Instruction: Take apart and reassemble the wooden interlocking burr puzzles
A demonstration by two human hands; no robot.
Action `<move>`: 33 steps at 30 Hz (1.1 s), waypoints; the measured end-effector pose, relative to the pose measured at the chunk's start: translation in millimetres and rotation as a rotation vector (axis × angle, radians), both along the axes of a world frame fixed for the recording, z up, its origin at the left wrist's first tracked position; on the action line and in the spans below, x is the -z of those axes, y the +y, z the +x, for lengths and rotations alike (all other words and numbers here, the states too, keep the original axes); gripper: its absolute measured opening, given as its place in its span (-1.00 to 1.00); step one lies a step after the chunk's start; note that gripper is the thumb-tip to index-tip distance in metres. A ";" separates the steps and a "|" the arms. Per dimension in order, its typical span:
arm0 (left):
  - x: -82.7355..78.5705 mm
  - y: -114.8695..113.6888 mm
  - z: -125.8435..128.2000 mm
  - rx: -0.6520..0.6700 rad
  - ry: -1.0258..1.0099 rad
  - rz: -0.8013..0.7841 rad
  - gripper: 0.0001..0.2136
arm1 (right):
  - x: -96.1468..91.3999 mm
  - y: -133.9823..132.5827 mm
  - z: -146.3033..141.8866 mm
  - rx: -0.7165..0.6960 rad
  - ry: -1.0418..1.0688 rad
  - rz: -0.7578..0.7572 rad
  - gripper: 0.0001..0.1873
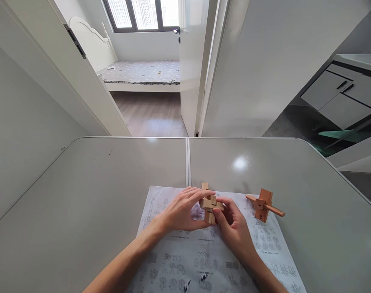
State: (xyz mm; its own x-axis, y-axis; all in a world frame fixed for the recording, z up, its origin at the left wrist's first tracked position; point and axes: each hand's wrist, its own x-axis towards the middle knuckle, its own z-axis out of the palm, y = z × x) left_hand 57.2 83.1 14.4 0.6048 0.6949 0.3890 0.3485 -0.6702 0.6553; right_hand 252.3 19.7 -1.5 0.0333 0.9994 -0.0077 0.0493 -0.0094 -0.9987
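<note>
Between my two hands is a light wooden interlocking puzzle [209, 204], built of crossed square bars, held over the printed sheet. My left hand [185, 208] grips it from the left, fingers along its upper part and thumb near its lower end. From the right, my right hand [233, 219] pinches the puzzle's side bar between thumb and fingers. Some of the puzzle is covered by the fingers. To the right stands a darker reddish-brown wooden piece [264, 205], a flat marked board crossed by a stick, apart from both hands.
Under my hands lies a large paper sheet [185, 248] printed with small diagrams. It rests on a grey table [81, 211] with a seam down the middle. Past the far edge are an open door [194, 61], a bed [142, 71] and, at right, a cabinet [341, 91].
</note>
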 end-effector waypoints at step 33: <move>-4.7 -4.7 -1.5 0.005 0.077 -0.177 -0.31 | 2.0 -0.4 -1.0 0.035 0.097 0.005 -0.70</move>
